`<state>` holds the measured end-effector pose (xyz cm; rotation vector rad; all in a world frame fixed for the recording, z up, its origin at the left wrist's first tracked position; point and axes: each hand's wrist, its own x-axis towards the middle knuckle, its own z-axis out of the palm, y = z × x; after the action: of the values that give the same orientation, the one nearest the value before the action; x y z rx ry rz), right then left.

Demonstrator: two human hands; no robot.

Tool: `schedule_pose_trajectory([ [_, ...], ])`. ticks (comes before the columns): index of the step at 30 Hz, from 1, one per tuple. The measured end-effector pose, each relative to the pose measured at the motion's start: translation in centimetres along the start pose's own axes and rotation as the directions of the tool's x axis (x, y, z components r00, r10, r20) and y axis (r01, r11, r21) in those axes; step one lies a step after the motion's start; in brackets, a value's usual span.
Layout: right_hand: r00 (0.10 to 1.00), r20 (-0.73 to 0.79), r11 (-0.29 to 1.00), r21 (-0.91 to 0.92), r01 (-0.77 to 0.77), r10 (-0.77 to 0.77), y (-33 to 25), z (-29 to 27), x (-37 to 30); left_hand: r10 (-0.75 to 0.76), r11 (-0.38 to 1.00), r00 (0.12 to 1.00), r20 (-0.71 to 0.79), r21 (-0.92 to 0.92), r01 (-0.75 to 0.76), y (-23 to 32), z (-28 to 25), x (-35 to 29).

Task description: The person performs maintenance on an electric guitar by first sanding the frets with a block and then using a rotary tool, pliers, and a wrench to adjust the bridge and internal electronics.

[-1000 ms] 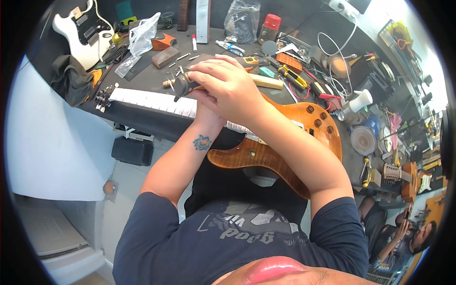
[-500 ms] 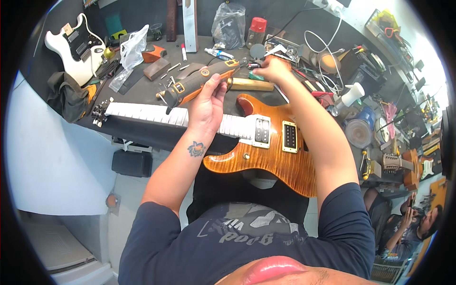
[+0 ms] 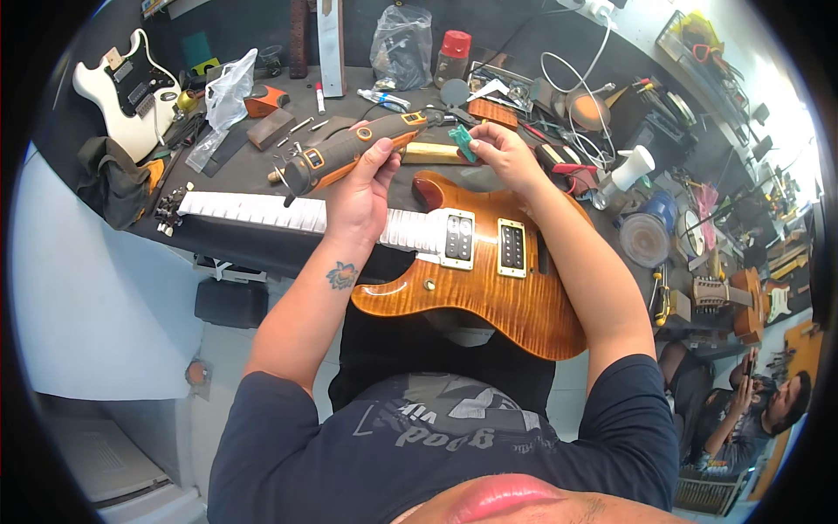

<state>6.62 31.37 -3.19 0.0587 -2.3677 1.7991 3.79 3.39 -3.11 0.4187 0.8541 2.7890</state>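
My left hand (image 3: 365, 179) is closed around a grey and orange rotary tool (image 3: 345, 160), holding it above the guitar neck with its nose toward the right. Between the fingertips of my right hand (image 3: 504, 155) is a small crumpled-looking green piece (image 3: 461, 142); its exact kind is unclear. It sits just right of the tool's nose, apart from it. Below both hands lies an amber flame-top electric guitar (image 3: 476, 306), its body to the right. White tape strips cover the fretboard (image 3: 262, 211). The right forearm passes over the guitar body.
A yellowish wooden bar (image 3: 428, 154) lies behind the guitar. Toward the back are a plastic bag (image 3: 400, 48), a red-capped can (image 3: 452, 57) and loose tools. A white guitar body (image 3: 122, 92) leans at far left. Another person (image 3: 742, 410) sits at right.
My right hand has drawn back from the cluttered bench with the green piece, now lifted near the tool's nose. My left hand keeps hold of the rotary tool. The whole view has shifted slightly.
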Motion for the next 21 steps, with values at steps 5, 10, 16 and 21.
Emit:
schedule_pose_trajectory([
  [5,0.999,-0.030,0.997,-0.067,0.043,-0.045,0.6,0.2,-0.7,-0.013,0.994,0.999,0.046,0.108,0.008,-0.3,0.2,-0.3],
  [10,0.985,-0.121,0.981,-0.164,0.101,-0.122,1.9,0.4,-0.7,-0.009,0.990,0.999,0.045,0.143,0.002,-0.6,0.6,-0.4],
  [16,0.992,-0.084,0.959,-0.277,0.063,-0.089,1.1,1.0,-1.2,-0.044,0.981,0.999,-0.010,0.187,0.045,-0.4,0.5,-0.3],
  [21,0.980,-0.153,0.926,-0.371,0.064,-0.129,0.9,0.9,-1.3,-0.064,0.972,0.997,0.037,0.229,0.054,-0.3,0.3,-0.4],
])
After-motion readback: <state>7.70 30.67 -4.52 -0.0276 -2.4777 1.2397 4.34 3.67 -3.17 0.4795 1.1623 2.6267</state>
